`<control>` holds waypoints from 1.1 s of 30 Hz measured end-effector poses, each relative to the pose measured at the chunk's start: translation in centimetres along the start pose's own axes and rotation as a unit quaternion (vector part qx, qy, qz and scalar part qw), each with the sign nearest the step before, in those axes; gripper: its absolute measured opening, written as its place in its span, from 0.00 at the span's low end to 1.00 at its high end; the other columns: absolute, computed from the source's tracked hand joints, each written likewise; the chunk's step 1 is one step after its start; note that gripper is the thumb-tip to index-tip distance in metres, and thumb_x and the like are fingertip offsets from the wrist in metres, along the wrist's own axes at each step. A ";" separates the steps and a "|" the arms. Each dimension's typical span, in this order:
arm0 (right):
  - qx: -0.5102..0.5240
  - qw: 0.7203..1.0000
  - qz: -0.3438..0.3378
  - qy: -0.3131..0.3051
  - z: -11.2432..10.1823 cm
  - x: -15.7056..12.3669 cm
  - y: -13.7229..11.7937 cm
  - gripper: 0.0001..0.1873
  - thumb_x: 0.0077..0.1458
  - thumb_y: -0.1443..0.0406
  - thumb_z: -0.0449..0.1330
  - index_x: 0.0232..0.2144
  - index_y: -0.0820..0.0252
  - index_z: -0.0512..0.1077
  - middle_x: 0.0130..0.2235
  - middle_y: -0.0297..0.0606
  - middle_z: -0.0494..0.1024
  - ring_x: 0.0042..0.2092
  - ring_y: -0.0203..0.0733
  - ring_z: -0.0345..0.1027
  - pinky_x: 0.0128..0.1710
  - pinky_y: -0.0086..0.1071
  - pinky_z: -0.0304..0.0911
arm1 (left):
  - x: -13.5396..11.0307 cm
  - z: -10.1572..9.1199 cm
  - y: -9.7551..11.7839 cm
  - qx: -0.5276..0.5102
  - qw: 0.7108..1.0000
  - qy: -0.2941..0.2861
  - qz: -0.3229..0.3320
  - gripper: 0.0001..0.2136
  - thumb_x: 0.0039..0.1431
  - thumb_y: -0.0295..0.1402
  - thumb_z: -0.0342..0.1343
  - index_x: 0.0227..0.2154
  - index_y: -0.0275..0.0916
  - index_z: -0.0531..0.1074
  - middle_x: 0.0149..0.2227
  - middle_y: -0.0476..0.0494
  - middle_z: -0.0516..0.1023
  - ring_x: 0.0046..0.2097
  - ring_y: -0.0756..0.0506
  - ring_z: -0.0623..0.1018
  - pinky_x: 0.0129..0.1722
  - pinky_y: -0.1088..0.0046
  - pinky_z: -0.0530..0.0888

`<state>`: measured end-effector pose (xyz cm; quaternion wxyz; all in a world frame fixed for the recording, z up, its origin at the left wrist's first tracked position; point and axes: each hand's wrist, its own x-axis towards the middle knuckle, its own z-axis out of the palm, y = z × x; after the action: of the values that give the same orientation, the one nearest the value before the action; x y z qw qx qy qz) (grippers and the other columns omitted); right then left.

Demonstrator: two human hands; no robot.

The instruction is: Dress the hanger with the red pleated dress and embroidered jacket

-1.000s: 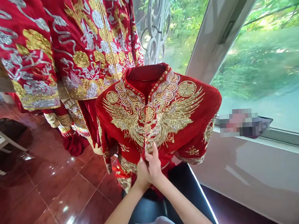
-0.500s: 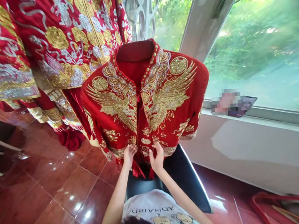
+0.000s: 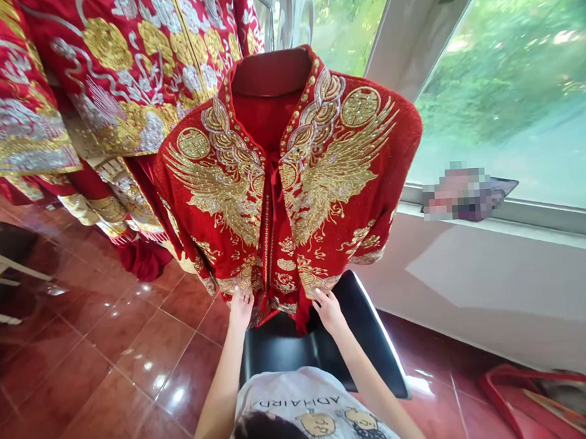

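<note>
A red jacket [image 3: 320,179] with gold embroidered wings hangs on a dress form in front of me, its front edges meeting down the middle. My left hand [image 3: 241,307] is closed on the jacket's bottom hem just left of the front opening. On the other side of that opening, my right hand [image 3: 327,307] pinches the hem. Both hands sit at the lower edge, a short gap apart. The fingertips are partly hidden behind the cloth.
More red robes [image 3: 118,78] with gold and silver embroidery hang at the left. A black seat [image 3: 363,347] stands under the jacket. A window sill [image 3: 543,226] with a blurred object runs along the right. White furniture legs [image 3: 1,274] stand at far left, and a red item [image 3: 528,390] lies at bottom right.
My hands went from being together at the jacket's middle front down to its hem and moved apart. The view dropped and shifted slightly.
</note>
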<state>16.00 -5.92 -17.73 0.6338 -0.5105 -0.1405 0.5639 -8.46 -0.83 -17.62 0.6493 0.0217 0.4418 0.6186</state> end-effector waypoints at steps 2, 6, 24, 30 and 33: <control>0.025 1.000 -0.003 -0.017 0.7 -1.0 -0.2 0.29 0.33 0.58 0.70 0.39 0.59 0.68 0.42 0.40 0.78 0.44 0.44 0.74 0.47 0.40 0.67 | -0.8 0.2 -0.5 0.003 1.000 -0.012 -0.010 0.03 0.56 0.30 0.60 0.31 0.39 0.71 0.30 0.50 0.77 0.32 0.53 0.76 0.36 0.75 0.74; 0.085 0.995 -0.013 -0.047 1.9 -3.1 -0.9 0.29 0.34 0.64 0.70 0.43 0.61 0.71 0.44 0.41 0.79 0.46 0.45 0.74 0.49 0.39 0.68 | -2.7 0.5 -2.1 0.035 0.998 -0.032 -0.032 0.06 0.50 0.27 0.63 0.29 0.37 0.71 0.25 0.52 0.75 0.26 0.54 0.74 0.29 0.77 0.73; -0.025 0.997 0.014 -0.069 5.2 -8.2 -0.7 0.16 0.36 0.63 0.70 0.19 0.61 0.64 0.15 0.27 0.64 0.17 0.29 0.54 0.15 0.26 0.50 | -10.8 3.2 -4.4 0.145 0.985 -0.095 0.015 0.19 0.35 0.34 0.71 0.31 0.36 0.70 0.25 0.52 0.75 0.25 0.53 0.74 0.23 0.79 0.69; 0.012 0.995 0.058 -0.076 5.9 -9.1 -1.2 0.16 0.35 0.64 0.69 0.20 0.59 0.63 0.16 0.26 0.63 0.18 0.29 0.53 0.18 0.27 0.51 | -11.4 4.0 -4.8 0.093 0.990 -0.102 0.025 0.19 0.40 0.30 0.68 0.38 0.39 0.72 0.36 0.49 0.79 0.35 0.50 0.78 0.36 0.74 0.73; 0.016 0.993 0.070 -0.092 6.0 -9.0 -1.3 0.16 0.36 0.63 0.68 0.19 0.58 0.62 0.16 0.26 0.62 0.19 0.30 0.53 0.19 0.27 0.52 | -11.4 4.0 -4.9 0.089 0.990 -0.112 0.018 0.18 0.41 0.30 0.68 0.38 0.39 0.73 0.35 0.50 0.79 0.34 0.50 0.77 0.35 0.73 0.73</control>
<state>9.28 -10.56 -10.48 0.5854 -0.4548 -0.1529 0.6535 -0.38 -9.23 -11.78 0.6791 0.1566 0.4194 0.5817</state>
